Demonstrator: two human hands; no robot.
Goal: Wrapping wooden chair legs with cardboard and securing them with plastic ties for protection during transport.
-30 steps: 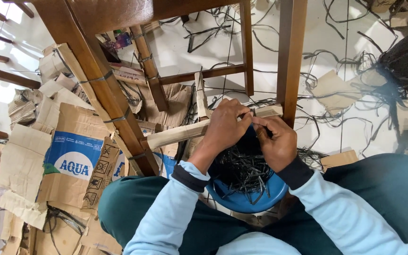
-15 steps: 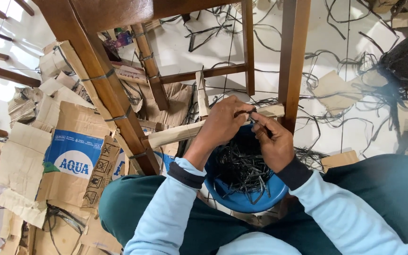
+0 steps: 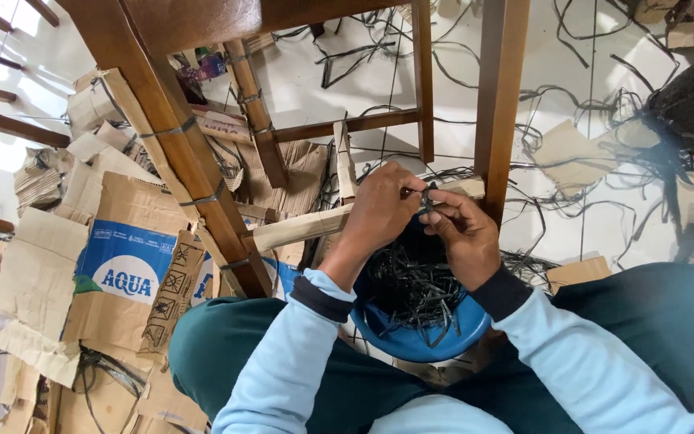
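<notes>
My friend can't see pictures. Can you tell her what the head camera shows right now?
Both hands, left hand and right hand, pinch a thin black strap against a cardboard-wrapped rail of a wooden chair frame. Below them sits a blue bowl of black strap pieces, with torn cardboard across the floor.

The right hand (image 3: 463,237) is now drawn in closer to the left hand (image 3: 381,210), its fingers (image 3: 435,215) pinched on the short black strap (image 3: 426,195) between them. The strap end is raised slightly against the cardboard-wrapped rail (image 3: 307,227), compared with a second ago.
</notes>
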